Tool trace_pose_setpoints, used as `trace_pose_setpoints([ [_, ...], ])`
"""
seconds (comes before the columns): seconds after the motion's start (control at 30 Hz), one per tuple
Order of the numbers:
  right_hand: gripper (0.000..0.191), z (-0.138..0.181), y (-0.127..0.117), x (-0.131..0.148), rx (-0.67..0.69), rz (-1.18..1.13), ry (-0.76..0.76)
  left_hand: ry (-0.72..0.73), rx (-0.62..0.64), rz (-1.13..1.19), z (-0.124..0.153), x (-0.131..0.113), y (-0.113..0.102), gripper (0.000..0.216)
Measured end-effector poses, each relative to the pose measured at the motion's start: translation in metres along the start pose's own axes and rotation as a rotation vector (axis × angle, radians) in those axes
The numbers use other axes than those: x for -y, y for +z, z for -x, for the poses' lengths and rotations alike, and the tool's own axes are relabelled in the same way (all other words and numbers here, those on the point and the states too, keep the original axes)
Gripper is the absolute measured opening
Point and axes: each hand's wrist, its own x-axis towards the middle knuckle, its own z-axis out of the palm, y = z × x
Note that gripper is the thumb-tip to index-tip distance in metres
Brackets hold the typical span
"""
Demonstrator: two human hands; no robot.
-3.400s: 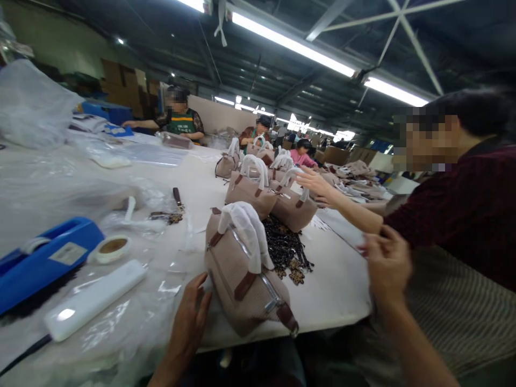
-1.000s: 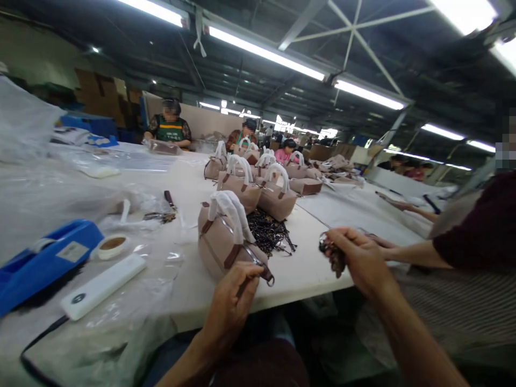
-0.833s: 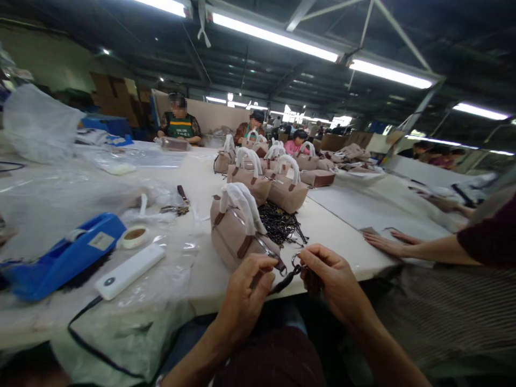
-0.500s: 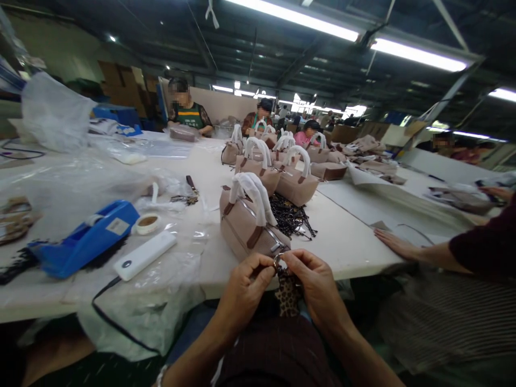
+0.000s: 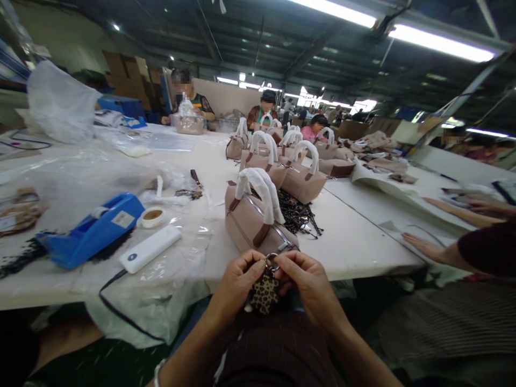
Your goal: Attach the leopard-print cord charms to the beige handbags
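Head view: hands (image 5: 237, 275) pinch a ring (image 5: 272, 269) near table edge (image 5: 358, 273).

In swung the right hand (image 5: 307, 278), bringing the leopard-print charm (image 5: 265, 293); the left hand (image 5: 237, 278) came round from the handbag's (image 5: 250, 223) flank, and both pinched the metal ring (image 5: 271, 267)! Rightward, a co-worker's hand (image 5: 424, 247) left the rear bags (image 5: 304, 181).

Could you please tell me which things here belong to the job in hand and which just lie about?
Apparently in use:
silvery metal ring, pinched by the left hand and right hand
leopard-print charm just below it
white-handled beige handbag just beyond

Seemingly idle:
blue plastic tape dispenser
round cream tape roll
white oblong device
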Motion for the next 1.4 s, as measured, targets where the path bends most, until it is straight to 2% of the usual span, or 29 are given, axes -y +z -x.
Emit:
trace_pose_setpoints([
  [0.2, 0.036, 0.000, -0.001, 0.000, 0.010, -0.008, 0.023, -0.037, 0.046, -0.014, -0.001, -0.001, -0.003, 0.037],
  [0.4, 0.035, 0.001, -0.006, -0.006, 0.019, 0.007, -0.004, 0.065, 0.199, -0.238, 0.001, -0.003, -0.006, 0.035],
  [0.53, 0.034, 0.002, -0.013, -0.008, 0.017, 0.102, -0.043, 0.066, 0.163, -0.293, -0.001, 0.000, -0.006, 0.024],
  [0.67, 0.034, 0.004, -0.021, -0.010, 0.054, 0.150, -0.047, 0.062, 0.142, -0.305, -0.004, 0.004, -0.006, 0.022],
  [0.93, 0.033, 0.008, -0.024, -0.011, 0.102, 0.119, 0.002, 0.031, 0.152, -0.279, -0.004, 0.007, -0.006, 0.022],
  [1.2, 0.036, 0.012, -0.025, -0.008, 0.141, -0.013, 0.016, 0.022, 0.113, -0.215, -0.002, 0.001, 0.001, 0.021],
  [1.4, 0.034, 0.013, -0.025, -0.016, 0.136, 0.078, -0.002, 0.011, 0.066, -0.143, -0.003, 0.005, 0.003, 0.021],
])
